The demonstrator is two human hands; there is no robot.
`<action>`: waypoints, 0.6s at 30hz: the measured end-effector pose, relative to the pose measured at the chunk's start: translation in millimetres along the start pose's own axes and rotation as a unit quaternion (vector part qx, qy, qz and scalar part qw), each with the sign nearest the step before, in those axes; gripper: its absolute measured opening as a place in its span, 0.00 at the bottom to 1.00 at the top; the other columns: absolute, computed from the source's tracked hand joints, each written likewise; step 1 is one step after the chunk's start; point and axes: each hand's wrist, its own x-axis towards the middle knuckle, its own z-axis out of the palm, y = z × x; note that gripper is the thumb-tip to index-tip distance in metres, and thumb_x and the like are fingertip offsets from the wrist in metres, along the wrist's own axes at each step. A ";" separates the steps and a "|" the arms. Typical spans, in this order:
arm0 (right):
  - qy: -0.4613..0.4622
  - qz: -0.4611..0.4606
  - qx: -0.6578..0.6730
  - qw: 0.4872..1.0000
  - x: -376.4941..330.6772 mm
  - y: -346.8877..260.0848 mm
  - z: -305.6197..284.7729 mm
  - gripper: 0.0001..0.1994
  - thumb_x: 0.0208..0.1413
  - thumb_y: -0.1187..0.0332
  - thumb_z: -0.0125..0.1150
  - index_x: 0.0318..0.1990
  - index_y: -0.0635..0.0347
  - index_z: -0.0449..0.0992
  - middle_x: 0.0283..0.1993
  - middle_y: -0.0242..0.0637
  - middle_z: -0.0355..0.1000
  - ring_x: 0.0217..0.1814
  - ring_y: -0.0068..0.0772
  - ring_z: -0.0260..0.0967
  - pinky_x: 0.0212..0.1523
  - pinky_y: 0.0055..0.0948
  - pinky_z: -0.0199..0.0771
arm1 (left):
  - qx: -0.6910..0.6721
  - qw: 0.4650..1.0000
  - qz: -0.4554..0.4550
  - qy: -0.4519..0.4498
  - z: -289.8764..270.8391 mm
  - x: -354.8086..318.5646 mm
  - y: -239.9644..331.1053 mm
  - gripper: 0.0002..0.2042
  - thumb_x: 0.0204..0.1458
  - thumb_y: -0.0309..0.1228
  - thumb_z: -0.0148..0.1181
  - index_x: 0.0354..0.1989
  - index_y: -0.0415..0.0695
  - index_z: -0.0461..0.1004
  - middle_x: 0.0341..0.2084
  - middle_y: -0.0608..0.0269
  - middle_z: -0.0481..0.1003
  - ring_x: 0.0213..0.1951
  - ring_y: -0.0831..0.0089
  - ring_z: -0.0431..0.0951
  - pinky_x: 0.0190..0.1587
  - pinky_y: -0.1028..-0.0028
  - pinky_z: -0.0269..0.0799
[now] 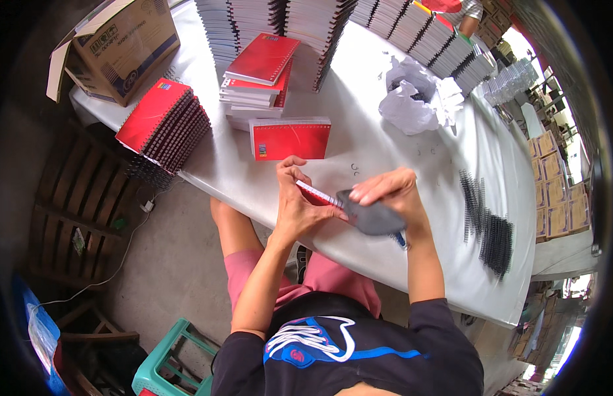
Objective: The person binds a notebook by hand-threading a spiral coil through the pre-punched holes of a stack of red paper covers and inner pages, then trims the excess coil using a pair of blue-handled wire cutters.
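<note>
My left hand grips a small red-covered notebook on edge, its white pages facing up, thumb and fingers wrapped round it at the near table edge. My right hand is closed on a dark grey flat piece, blurred by motion, so I cannot tell its exact kind. This piece meets the notebook's right end, hiding that end. Just beyond my hands stands a thick red-covered pad. A pile of loose red and white page blocks lies behind it.
Spiral-bound red notebooks are stacked at the left table edge, beside a cardboard box. Tall spiral-bound stacks stand at the back. Crumpled white paper and black binding coils lie to the right. A green stool stands lower left.
</note>
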 end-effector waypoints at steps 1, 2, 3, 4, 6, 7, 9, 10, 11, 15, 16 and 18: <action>0.005 0.042 -0.057 0.997 5.6 1.6 -0.3 0.13 0.36 0.88 0.56 0.29 0.65 0.81 0.32 0.40 0.79 0.37 0.31 0.77 0.44 0.27 0.76 | -0.006 1.000 -0.006 -0.007 0.2 2.1 -1.1 0.45 0.09 0.45 0.83 0.36 0.42 0.55 0.40 0.55 0.55 0.45 0.63 0.60 0.43 0.69 0.64; 0.016 0.086 -0.115 0.989 10.8 3.8 -1.6 0.12 0.37 0.87 0.57 0.29 0.65 0.81 0.32 0.41 0.78 0.37 0.31 0.77 0.43 0.27 0.76 | -0.014 1.000 -0.013 -0.019 0.4 4.6 -1.4 0.45 0.09 0.44 0.83 0.35 0.42 0.55 0.39 0.55 0.55 0.45 0.63 0.60 0.43 0.69 0.64; 0.026 0.130 -0.173 0.976 12.9 6.5 -2.0 0.11 0.37 0.87 0.58 0.29 0.65 0.81 0.32 0.41 0.78 0.37 0.30 0.77 0.42 0.27 0.76 | -0.022 0.999 -0.020 -0.031 0.3 5.9 -1.9 0.45 0.09 0.44 0.83 0.34 0.42 0.54 0.39 0.55 0.55 0.45 0.63 0.60 0.43 0.69 0.63; 0.078 0.145 -0.135 0.977 6.2 14.9 -5.6 0.09 0.39 0.85 0.61 0.30 0.65 0.81 0.32 0.41 0.78 0.36 0.27 0.76 0.42 0.25 0.75 | 0.009 0.999 0.019 -0.034 0.2 4.7 -3.4 0.44 0.10 0.43 0.83 0.34 0.43 0.54 0.38 0.56 0.54 0.45 0.64 0.59 0.43 0.69 0.63; 0.040 0.053 -0.036 0.997 8.6 8.1 5.7 0.08 0.40 0.84 0.62 0.30 0.66 0.81 0.32 0.41 0.78 0.36 0.26 0.75 0.41 0.25 0.75 | 0.007 0.999 0.010 -0.037 0.3 5.5 -7.0 0.44 0.11 0.43 0.83 0.35 0.43 0.53 0.39 0.56 0.54 0.45 0.64 0.59 0.42 0.69 0.63; 0.021 0.008 0.015 1.000 10.4 5.3 9.7 0.07 0.41 0.83 0.62 0.30 0.66 0.81 0.32 0.42 0.78 0.36 0.26 0.75 0.41 0.25 0.75 | -0.007 0.999 0.006 -0.037 -0.2 5.4 -8.0 0.44 0.12 0.43 0.83 0.35 0.44 0.53 0.39 0.56 0.53 0.45 0.64 0.58 0.43 0.69 0.63; 0.057 0.107 -0.049 0.991 11.8 2.6 3.7 0.06 0.41 0.82 0.63 0.30 0.67 0.81 0.32 0.42 0.78 0.36 0.28 0.75 0.40 0.25 0.75 | -0.009 0.999 0.015 -0.048 -0.2 5.1 -5.2 0.44 0.13 0.43 0.82 0.36 0.44 0.53 0.40 0.55 0.53 0.45 0.64 0.58 0.43 0.69 0.63; 0.076 0.126 -0.081 0.986 10.8 5.1 2.9 0.06 0.41 0.82 0.63 0.30 0.67 0.81 0.32 0.42 0.78 0.36 0.28 0.75 0.40 0.25 0.75 | 0.007 0.998 0.030 -0.054 -0.7 4.1 -4.8 0.44 0.14 0.43 0.82 0.37 0.44 0.52 0.40 0.55 0.53 0.44 0.65 0.58 0.43 0.69 0.64; 0.086 0.142 -0.110 0.980 12.9 7.9 2.9 0.06 0.41 0.82 0.63 0.29 0.67 0.81 0.32 0.42 0.78 0.36 0.28 0.75 0.40 0.25 0.75 | 0.030 0.997 0.046 -0.053 -1.9 3.2 -6.0 0.45 0.14 0.43 0.82 0.37 0.44 0.52 0.40 0.55 0.53 0.44 0.65 0.58 0.43 0.70 0.64; 0.058 0.155 -0.176 0.970 13.9 1.3 19.2 0.09 0.40 0.85 0.59 0.30 0.66 0.81 0.32 0.41 0.78 0.35 0.27 0.76 0.40 0.23 0.75 | -0.042 0.998 -0.023 -0.050 1.5 2.2 -10.4 0.46 0.15 0.45 0.82 0.38 0.43 0.51 0.40 0.55 0.52 0.44 0.65 0.58 0.43 0.70 0.64; 0.073 0.180 -0.178 0.965 9.6 16.0 13.8 0.11 0.39 0.85 0.57 0.30 0.66 0.81 0.32 0.42 0.78 0.35 0.28 0.76 0.40 0.24 0.75 | 0.000 0.999 0.015 -0.053 0.9 2.5 -10.9 0.46 0.15 0.46 0.81 0.39 0.42 0.51 0.41 0.54 0.52 0.44 0.65 0.58 0.44 0.70 0.64; 0.081 0.064 -0.012 0.995 8.4 12.2 16.7 0.12 0.39 0.86 0.56 0.31 0.66 0.81 0.32 0.42 0.78 0.35 0.27 0.75 0.40 0.23 0.75 | 0.026 0.998 0.024 -0.056 0.6 6.4 -8.0 0.47 0.16 0.47 0.81 0.40 0.41 0.50 0.41 0.53 0.52 0.45 0.65 0.57 0.45 0.69 0.64</action>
